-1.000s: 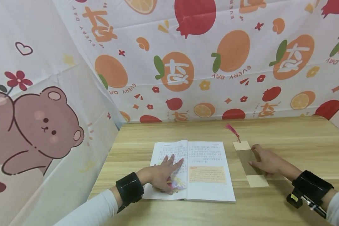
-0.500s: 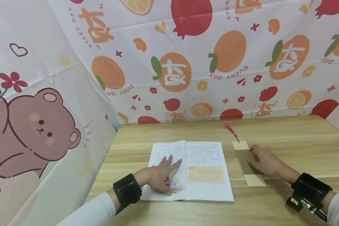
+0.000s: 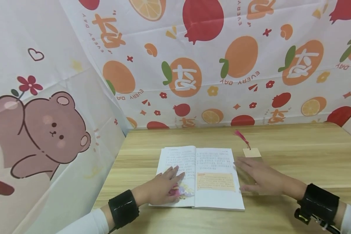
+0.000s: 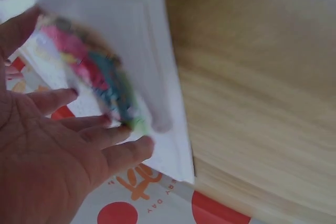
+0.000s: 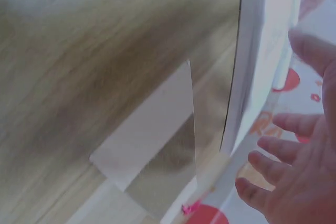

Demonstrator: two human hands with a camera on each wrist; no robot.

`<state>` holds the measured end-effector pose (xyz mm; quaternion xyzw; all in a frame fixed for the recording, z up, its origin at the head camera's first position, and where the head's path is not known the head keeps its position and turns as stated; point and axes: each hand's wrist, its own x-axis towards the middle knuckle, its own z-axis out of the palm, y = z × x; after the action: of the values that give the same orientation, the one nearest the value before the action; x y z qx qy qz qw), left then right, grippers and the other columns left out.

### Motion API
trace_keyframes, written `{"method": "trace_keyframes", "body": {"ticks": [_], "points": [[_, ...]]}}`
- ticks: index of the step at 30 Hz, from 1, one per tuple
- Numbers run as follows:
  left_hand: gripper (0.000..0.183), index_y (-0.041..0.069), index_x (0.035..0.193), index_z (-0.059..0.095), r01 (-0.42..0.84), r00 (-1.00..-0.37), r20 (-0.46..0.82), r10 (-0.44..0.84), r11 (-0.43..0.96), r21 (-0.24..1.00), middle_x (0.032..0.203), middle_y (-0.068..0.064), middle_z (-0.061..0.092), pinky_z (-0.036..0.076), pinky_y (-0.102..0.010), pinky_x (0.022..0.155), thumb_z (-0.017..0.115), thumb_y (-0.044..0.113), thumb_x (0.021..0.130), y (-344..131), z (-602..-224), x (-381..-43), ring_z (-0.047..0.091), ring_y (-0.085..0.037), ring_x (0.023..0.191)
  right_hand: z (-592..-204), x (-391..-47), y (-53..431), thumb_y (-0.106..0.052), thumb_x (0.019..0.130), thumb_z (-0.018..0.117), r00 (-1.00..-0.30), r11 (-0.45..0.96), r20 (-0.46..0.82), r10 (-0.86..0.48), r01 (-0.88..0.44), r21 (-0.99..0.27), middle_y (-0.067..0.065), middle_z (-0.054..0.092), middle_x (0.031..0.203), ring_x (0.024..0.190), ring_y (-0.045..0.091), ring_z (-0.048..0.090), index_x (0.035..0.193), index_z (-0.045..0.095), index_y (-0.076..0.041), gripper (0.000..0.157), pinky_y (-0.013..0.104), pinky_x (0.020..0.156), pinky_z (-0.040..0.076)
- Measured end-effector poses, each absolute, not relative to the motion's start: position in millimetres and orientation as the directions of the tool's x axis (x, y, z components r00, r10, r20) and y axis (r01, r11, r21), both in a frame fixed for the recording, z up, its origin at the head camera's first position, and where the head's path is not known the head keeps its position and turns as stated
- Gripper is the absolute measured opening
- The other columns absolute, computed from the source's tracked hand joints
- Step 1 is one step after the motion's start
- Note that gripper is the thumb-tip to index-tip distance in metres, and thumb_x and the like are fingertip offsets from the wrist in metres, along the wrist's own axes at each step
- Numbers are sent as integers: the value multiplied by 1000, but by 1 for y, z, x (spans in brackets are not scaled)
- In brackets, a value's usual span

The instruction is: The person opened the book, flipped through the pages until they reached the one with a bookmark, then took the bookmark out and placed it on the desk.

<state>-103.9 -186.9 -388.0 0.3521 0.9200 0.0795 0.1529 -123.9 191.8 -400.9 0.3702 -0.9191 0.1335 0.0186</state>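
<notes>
An open book [image 3: 217, 199] lies on the wooden table with printed text, an orange box on its right page and a coloured picture on its left. My left hand [image 3: 161, 188] is over the left page, fingers spread; in the left wrist view its fingers [image 4: 123, 153] overlap the page's picture. My right hand [image 3: 266, 177] is extended, fingertips by the book's right edge, holding nothing. Beneath it, a bookmark [image 3: 252, 152] with cream ends and a brown middle lies mostly hidden; the right wrist view shows its lower end [image 5: 144, 121] flat on the table. A pink tassel [image 3: 241, 136] hangs from its top.
The wooden table [image 3: 316, 146] reaches back to a fruit-print cloth [image 3: 210, 71]. A bear-print cloth [image 3: 58, 130] covers the left side. Black bands [image 3: 318, 203] circle both wrists.
My right hand has let go of the bookmark's right edge and moved left across it to the book's edge, fingers straightened. My left hand has shifted slightly down on the page.
</notes>
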Motion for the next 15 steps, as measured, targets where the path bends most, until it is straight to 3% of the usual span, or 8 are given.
{"method": "trace_keyframes", "body": {"ticks": [6,10,15], "points": [[98,12,144,16,627,-722,-174,669,740,245,150,-22,9,17,-75,95,50,70,72,-193,-395,-93,1,-41,131,-409,-125,185,-62,77,53,-670,637,60,-740,-727,-258,17,27,147,131,30,19,139,29,-3,89,63,101,20],[98,15,146,9,677,-715,-111,690,723,137,151,-20,7,17,-75,94,55,63,74,-196,-397,-87,-1,-39,132,-412,-128,184,-65,76,51,-666,641,9,-746,-721,-262,17,25,147,131,28,19,140,28,-2,93,64,103,15],[97,16,146,4,713,-698,-28,716,691,-119,152,-18,6,18,-73,95,60,46,73,-201,-393,-80,-2,-38,132,-411,-129,180,-65,75,53,-664,641,-25,-748,-712,-286,17,24,148,131,27,20,139,27,-2,94,65,102,14]]}}
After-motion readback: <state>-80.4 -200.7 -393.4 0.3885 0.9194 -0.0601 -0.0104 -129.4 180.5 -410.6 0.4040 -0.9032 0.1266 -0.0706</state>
